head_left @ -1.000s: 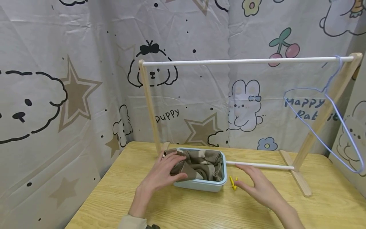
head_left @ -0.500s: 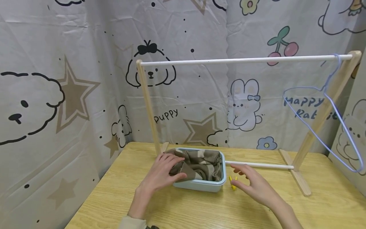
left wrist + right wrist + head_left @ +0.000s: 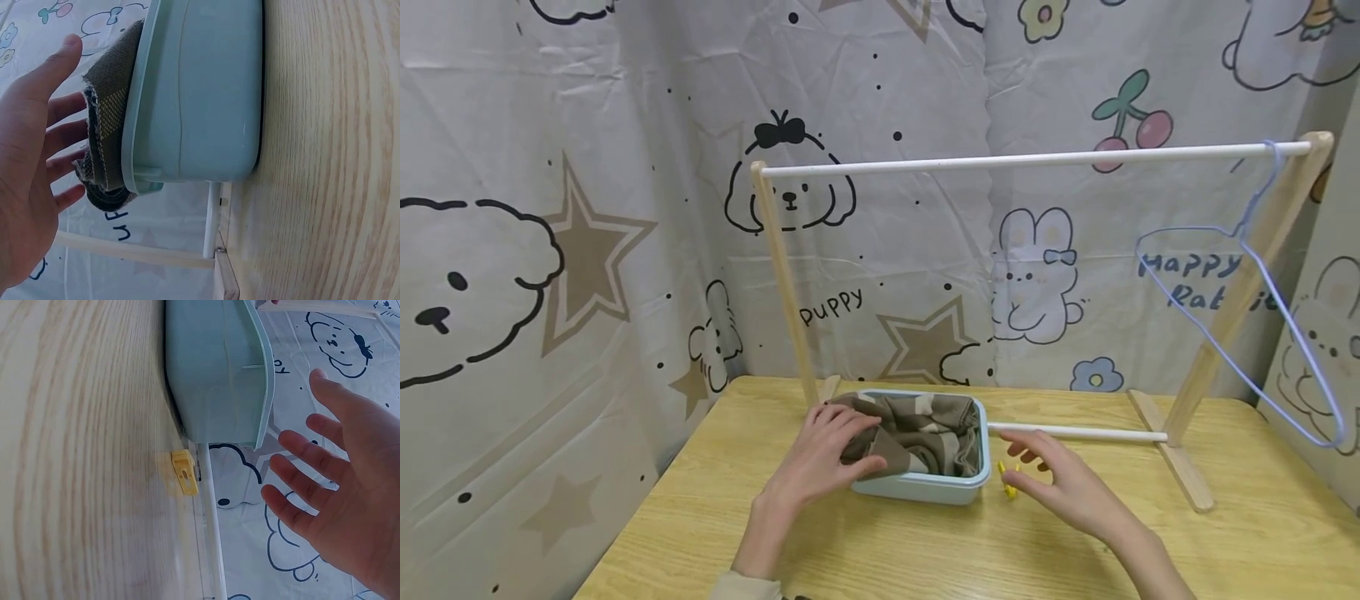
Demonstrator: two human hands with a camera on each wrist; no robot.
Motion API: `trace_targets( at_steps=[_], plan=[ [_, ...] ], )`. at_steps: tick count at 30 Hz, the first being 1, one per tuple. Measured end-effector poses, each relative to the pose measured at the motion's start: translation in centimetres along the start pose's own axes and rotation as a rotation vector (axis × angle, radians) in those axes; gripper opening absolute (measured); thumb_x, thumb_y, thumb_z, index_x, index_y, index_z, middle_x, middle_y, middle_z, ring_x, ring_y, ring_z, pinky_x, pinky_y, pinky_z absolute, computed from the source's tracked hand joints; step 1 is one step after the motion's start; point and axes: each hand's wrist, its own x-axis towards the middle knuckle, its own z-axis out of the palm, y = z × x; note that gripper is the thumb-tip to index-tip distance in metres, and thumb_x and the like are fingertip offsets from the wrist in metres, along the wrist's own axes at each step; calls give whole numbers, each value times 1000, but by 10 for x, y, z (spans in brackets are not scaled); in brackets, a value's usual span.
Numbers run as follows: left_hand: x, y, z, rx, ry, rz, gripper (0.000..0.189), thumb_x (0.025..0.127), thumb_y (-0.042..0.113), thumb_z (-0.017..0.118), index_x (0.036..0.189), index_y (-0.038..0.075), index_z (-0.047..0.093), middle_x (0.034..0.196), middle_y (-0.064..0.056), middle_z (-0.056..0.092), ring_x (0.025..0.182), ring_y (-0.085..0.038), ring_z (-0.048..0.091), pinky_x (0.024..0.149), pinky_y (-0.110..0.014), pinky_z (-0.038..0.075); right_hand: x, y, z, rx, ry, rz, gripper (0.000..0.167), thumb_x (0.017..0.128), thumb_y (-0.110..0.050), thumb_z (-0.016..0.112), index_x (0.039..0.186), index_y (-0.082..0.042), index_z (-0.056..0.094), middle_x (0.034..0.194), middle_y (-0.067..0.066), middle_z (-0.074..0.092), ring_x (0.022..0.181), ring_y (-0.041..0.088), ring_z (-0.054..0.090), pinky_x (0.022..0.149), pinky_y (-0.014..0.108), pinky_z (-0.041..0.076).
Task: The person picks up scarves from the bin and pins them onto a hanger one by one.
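Both hands unclenched around blue box of cloth, back-left part of counter

Light blue box (image 3: pixel 917 490) sits upright on the wood-grain counter (image 3: pixel 880 554), near the back edge, left of middle, long side roughly along that edge. Striped brown-and-beige cloth (image 3: pixel 928 429) lies crumpled inside, with a fold sticking up past the rim at the end facing the counter's left edge.

Left hand (image 3: pixel 826 457): at that same end, over the cloth, fingers extended, thumb apart. Left wrist view has the fingers right at the fold's frayed edge; can't tell if they touch. Beige sleeve (image 3: pixel 747 587) on that arm.

Right hand (image 3: pixel 1063 482): raised off the counter, fingers spread and lightly bent, apart from box and clip. Yellow clip (image 3: pixel 185 473) lies on the counter just beside the box's other end, toward the right edge, partly covered by the thumb in head view.

White-and-wood rack (image 3: pixel 1030 160) stands along the back edge, lower bar passing behind the box. Blue hanger (image 3: pixel 1291 327) hangs at the rail's right end, toward the back right corner. Cartoon-print sheet (image 3: pixel 662 125) behind.
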Motion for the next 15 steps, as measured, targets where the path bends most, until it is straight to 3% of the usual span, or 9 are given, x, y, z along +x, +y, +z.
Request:
trace_targets(
  at_steps=[9,15],
  plan=[
    [0,1,4,22,5,6,65,87,63,62,136,21,61,130,-1,64,125,-24,52,113,-58,29,1,-3,9,18,-16,8,53,91,-34,71,138,-14,57,117,0,66,97,19,62,81,31,53],
    [1,3,8,45,-24,-22,71,85,68,60,138,20,59,130,-3,64,122,-25,53,104,-51,36,1,-8,15,21,-41,36,50,92,-37,69,136,-14,59,117,-4,65,97,17,62,81,32,54]
  ],
)
